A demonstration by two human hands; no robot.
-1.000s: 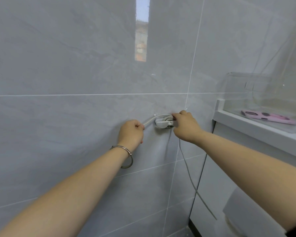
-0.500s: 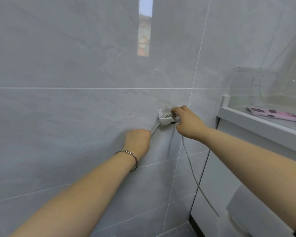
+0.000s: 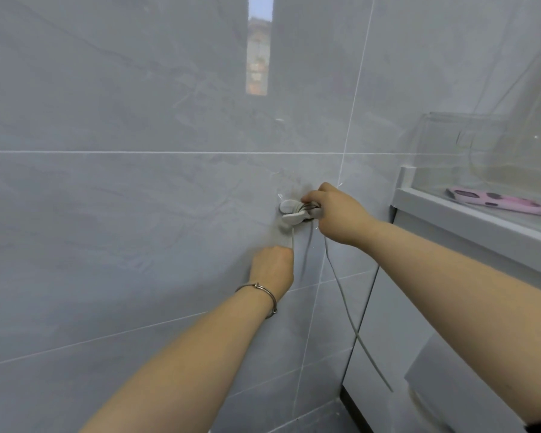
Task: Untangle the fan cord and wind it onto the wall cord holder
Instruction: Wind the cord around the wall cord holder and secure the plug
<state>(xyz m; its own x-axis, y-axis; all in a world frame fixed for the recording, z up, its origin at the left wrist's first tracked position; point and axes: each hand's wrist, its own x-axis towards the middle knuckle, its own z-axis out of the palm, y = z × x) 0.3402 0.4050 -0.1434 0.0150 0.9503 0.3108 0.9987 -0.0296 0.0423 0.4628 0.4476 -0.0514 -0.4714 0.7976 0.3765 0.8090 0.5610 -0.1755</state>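
Note:
A small white cord holder [image 3: 289,210] is stuck to the grey tiled wall, with several turns of grey-white cord [image 3: 344,304] wound on it. My right hand [image 3: 338,215] grips the wound cord at the holder's right end. A strand runs straight down from the holder into my left hand [image 3: 274,268], which is closed around it just below. Another length of cord hangs from under my right hand and trails down to the lower right.
A white cabinet [image 3: 481,232] stands against the wall at right, with a clear plastic box [image 3: 469,145] and a pink spotted phone case [image 3: 500,203] on top. A bracelet circles my left wrist. Grey tile wall fills the left.
My left hand has swung down from beside the holder to below it, pulling the cord around. My right hand stays on the holder.

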